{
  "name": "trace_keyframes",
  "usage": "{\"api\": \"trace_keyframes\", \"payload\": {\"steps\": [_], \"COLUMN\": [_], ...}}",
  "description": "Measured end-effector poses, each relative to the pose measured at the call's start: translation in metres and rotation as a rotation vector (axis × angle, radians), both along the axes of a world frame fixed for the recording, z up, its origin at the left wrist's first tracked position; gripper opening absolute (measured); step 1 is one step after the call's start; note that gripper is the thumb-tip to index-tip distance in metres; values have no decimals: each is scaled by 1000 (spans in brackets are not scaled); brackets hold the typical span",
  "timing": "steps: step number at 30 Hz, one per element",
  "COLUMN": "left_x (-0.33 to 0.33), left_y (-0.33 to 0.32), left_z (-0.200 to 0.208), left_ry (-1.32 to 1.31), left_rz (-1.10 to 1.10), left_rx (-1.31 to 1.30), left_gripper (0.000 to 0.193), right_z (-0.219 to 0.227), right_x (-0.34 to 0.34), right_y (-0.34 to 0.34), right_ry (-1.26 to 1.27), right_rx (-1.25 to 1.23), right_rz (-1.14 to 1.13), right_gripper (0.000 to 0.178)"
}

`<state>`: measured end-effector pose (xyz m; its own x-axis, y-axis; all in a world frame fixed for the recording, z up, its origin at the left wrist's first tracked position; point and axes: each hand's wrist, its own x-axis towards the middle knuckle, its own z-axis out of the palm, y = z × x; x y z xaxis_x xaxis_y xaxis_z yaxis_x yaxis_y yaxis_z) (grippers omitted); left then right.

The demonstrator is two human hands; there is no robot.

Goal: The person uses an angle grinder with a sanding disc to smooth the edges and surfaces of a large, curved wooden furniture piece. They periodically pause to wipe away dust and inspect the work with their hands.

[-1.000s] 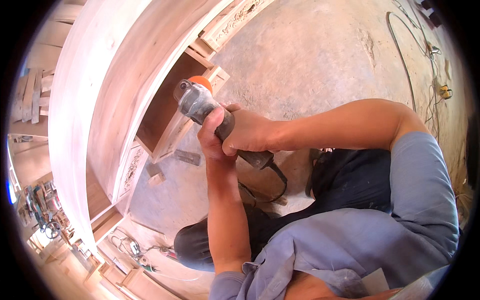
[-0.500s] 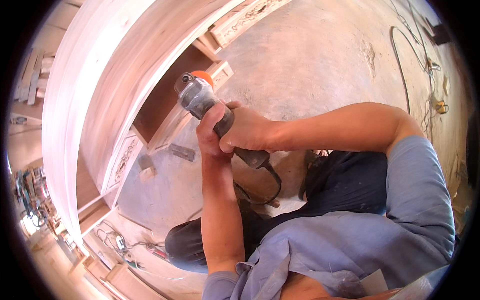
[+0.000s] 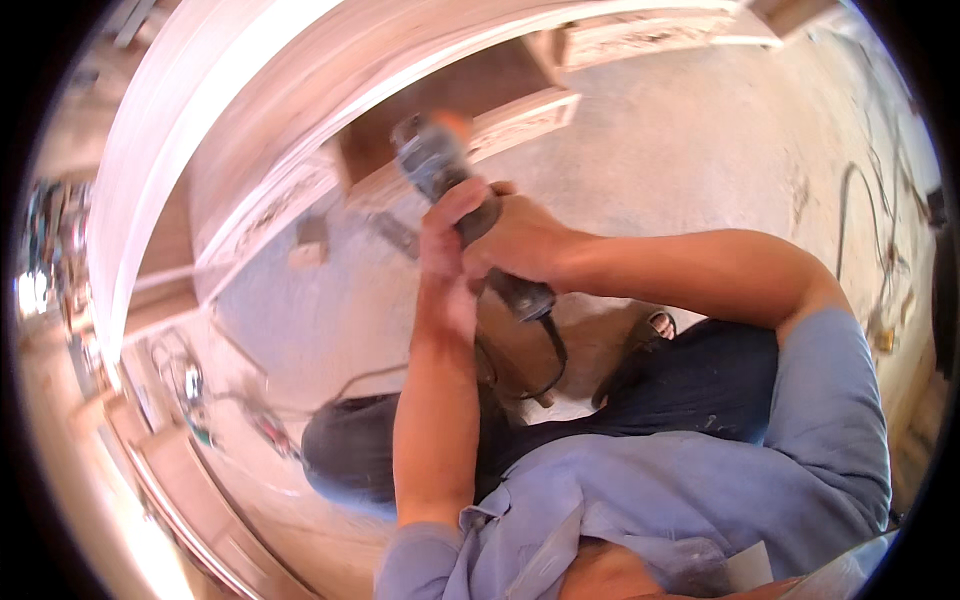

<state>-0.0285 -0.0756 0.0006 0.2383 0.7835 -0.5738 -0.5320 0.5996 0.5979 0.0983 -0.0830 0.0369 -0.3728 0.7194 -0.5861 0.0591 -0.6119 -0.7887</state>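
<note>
Both my hands are closed round an angle grinder [image 3: 430, 165], which points up and away from me. My left hand [image 3: 440, 238] wraps the body behind the gear head, and my right hand [image 3: 525, 240] grips it further back. An orange disc [image 3: 453, 124], blurred, shows at the head's far side. The head is over an open drawer [image 3: 525, 125] with a carved front, in a long pale wooden cabinet [image 3: 260, 130]. Whether the disc touches the wood, I cannot tell. A black power cord [image 3: 557, 350] hangs from the grinder's rear end.
A small wood block [image 3: 308, 254] and a dark flat piece [image 3: 393, 235] lie on the floor by the cabinet. Another carved front [image 3: 640, 38] sits further right. Cables [image 3: 850, 200] trail at the far right, with more cords [image 3: 185, 375] at the lower left.
My view has swung, so the cabinet and drawer appear further right and more level. Both hands keep hold of the grinder, which sits slightly right in the picture.
</note>
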Motion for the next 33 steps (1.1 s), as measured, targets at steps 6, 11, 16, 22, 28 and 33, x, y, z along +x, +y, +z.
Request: {"api": "trace_keyframes", "payload": {"steps": [6, 11, 16, 22, 28, 33], "left_x": [-38, -63, -82, -71, -28, 11], "left_y": [-6, -6, -5, -5, 1, 10], "left_z": [5, 1, -3, -5, -2, -1], "left_ry": [-20, -64, -76, -66, -19, -34], "left_rz": [34, 94, 148, 109, 45, -83], "left_rx": [-72, -44, -16, -38, -23, 18], "left_gripper": [42, 44, 44, 41, 40, 42], "right_z": [9, 12, 16, 9, -2, -8], "right_x": [-39, -67, -83, -74, -34, 4], "right_y": [3, 6, 9, 5, -1, -3], "right_ry": [72, 49, 91, 94, 65, 22], "right_rx": [-90, -84, -102, -78, -75, -33], "right_rz": [30, 80, 134, 10, -58, -170], "right_gripper": [36, 22, 20, 40, 32, 33]}}
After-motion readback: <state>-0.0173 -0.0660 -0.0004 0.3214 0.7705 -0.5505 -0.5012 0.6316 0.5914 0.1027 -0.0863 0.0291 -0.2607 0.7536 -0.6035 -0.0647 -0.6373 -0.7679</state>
